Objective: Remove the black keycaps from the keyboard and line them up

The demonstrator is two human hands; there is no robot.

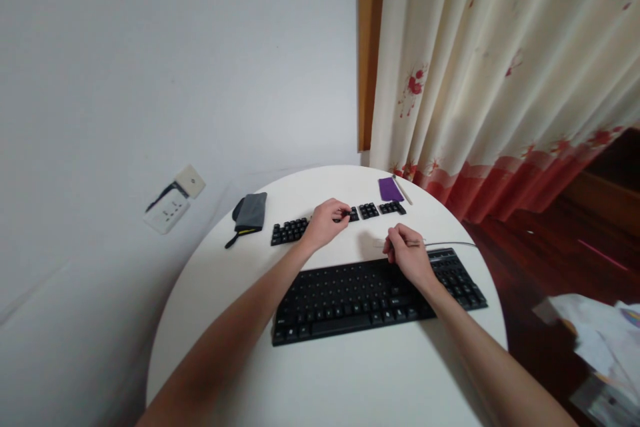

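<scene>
Head view, L to R: grey pouch [251, 211] near the far-left rim of round white worktop [360, 373]. Black keycaps [289, 232] in a broken row behind black keyboard [345, 300], open strip between. Left hand [327, 221] over the row, fingers curled, tips almost together; can't tell if they grip a cap. Purple cloth [390, 189] by far rim, pale stick [403, 191] alongside. Right hand [406, 255] over keyboard's back edge, fingers pinched on slim rod [413, 243]. Keyboard's right end near rim; wide open stretch in front.
</scene>
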